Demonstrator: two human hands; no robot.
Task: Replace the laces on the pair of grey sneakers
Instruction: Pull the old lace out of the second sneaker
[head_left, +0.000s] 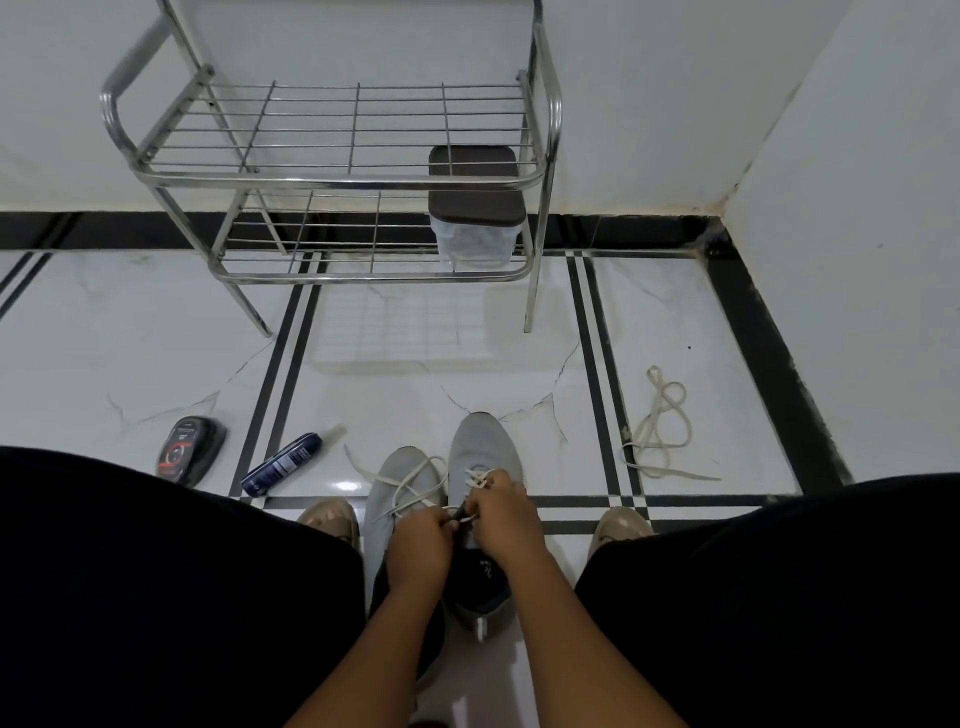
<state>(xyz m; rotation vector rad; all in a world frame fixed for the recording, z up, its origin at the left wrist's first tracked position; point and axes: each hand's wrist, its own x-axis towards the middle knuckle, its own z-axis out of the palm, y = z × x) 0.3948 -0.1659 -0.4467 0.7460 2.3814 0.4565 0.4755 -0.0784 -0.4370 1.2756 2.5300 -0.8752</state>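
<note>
Gripping a cream lace (470, 486), the left hand (420, 545) and right hand (506, 514) worked over 2 grey sneakers (480, 444); 1 spare lace (662, 426) lay apart.

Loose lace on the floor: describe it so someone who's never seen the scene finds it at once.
Start at the steel shoe rack against the back wall, then come toward the camera and right, past the double black floor stripe. The loose lace lies there alone on white tile, a cream cord in tangled loops. Unlike the laces at the grey sneakers, it touches no shoe.
</note>
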